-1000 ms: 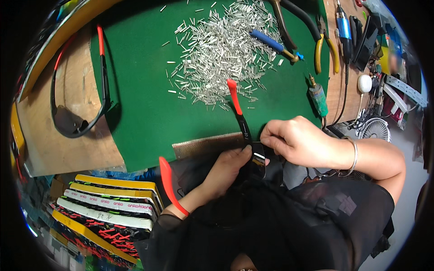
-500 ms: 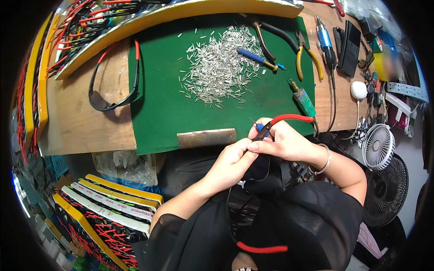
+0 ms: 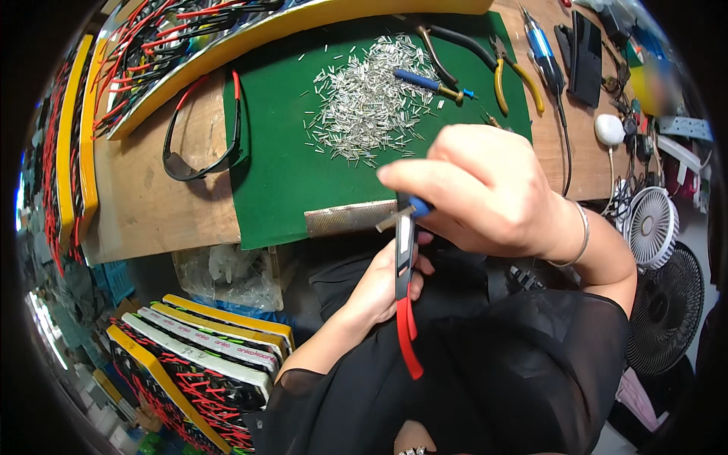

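My right hand (image 3: 485, 189) is raised close to the camera, over the front edge of the green mat (image 3: 273, 167). Its fingers pinch a small blue piece with a metal tip (image 3: 406, 212). Just below, my left hand (image 3: 379, 284) grips a black and red wire (image 3: 406, 318) that runs upright to the blue piece, its red end hanging over my dark clothing. A pile of small silver metal sleeves (image 3: 371, 98) lies on the mat behind my hands. How the wire's top end meets the blue piece is hidden by my fingers.
A metal strip (image 3: 349, 218) lies at the mat's front edge. A black and red wire loop (image 3: 199, 148) rests on the wooden bench. Yellow-handled pliers (image 3: 516, 76) and a blue-handled tool (image 3: 425, 82) lie at the back. Wire trays (image 3: 189, 349) stack lower left; fans (image 3: 652, 227) stand right.
Both hands have risen from my lap toward the camera. The wire, bent sideways by my right hand before, now hangs straight down between the hands.
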The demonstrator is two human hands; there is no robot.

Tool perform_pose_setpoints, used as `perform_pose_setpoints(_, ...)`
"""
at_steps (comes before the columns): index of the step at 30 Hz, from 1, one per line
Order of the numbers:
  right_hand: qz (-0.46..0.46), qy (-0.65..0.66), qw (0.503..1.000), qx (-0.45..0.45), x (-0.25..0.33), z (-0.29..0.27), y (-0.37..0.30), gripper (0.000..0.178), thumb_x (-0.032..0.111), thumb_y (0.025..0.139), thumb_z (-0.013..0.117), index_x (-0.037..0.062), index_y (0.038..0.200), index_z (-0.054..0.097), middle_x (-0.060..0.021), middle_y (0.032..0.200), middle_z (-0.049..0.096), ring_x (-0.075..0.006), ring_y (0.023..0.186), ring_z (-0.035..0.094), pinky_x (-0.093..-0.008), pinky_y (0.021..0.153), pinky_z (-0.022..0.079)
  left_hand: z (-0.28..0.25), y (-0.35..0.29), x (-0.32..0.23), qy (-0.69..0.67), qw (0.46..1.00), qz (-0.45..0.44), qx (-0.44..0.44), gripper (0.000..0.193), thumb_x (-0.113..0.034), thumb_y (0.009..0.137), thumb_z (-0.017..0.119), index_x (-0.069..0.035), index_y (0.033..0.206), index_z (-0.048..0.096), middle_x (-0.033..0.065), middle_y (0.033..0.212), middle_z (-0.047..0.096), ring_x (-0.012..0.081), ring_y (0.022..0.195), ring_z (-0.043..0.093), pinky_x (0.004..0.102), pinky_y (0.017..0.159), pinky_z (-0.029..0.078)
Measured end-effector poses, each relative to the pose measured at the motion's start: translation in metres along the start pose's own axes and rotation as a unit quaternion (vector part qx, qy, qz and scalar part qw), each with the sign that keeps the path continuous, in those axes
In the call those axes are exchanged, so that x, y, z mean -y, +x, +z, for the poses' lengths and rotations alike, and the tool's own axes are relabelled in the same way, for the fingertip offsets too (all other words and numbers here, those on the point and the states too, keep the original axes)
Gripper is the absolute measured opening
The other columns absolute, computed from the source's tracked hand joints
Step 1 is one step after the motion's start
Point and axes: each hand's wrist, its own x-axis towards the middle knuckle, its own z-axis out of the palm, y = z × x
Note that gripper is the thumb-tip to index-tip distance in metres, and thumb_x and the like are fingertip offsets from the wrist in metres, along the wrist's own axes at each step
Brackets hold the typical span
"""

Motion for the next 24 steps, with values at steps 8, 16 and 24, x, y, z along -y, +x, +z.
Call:
perform_pose_setpoints(8,0.362,0.040,0.924,0.113,0.005,-0.018,-0.079,0.038,0.008,0.081,0.055,-0.0016,0.118,0.049,-0.0141,0.083,0.054,-0.0235,0.073,0.053,-0.0305,0.066,0.044,0.006,0.010,-0.003,-0.039,0.995,0.045,-0.081,0.025,-0.021,0.095,0.039,-0.001,0.103,0.050,0.0020,0.074,0.054,0.0022,0.047,0.033,0.0159,0.041,0.026)
perform_pose_setpoints(16,0.468,0.251,0.838,0.124,0.017,0.035,-0.099,0.015,0.010,0.080,0.059,0.0005,0.092,0.059,-0.0094,0.066,0.058,-0.0205,0.056,0.057,-0.0286,0.052,0.044,0.002,0.009,-0.013,-0.116,0.992,-0.006,-0.053,0.023,-0.021,0.094,0.041,-0.002,0.099,0.053,0.0012,0.070,0.053,0.0025,0.045,0.033,0.0152,0.039,0.027)
perform_pose_setpoints(24,0.490,0.293,0.815,0.100,0.012,0.041,-0.103,0.012,0.002,0.080,0.055,-0.0026,0.090,0.059,0.0002,0.059,0.050,-0.0041,0.051,0.041,-0.0202,0.046,0.033,-0.001,0.010,-0.012,-0.162,0.986,-0.020,-0.042,0.022,-0.021,0.094,0.040,-0.003,0.097,0.053,0.0003,0.068,0.053,0.0027,0.043,0.032,0.0149,0.038,0.026)
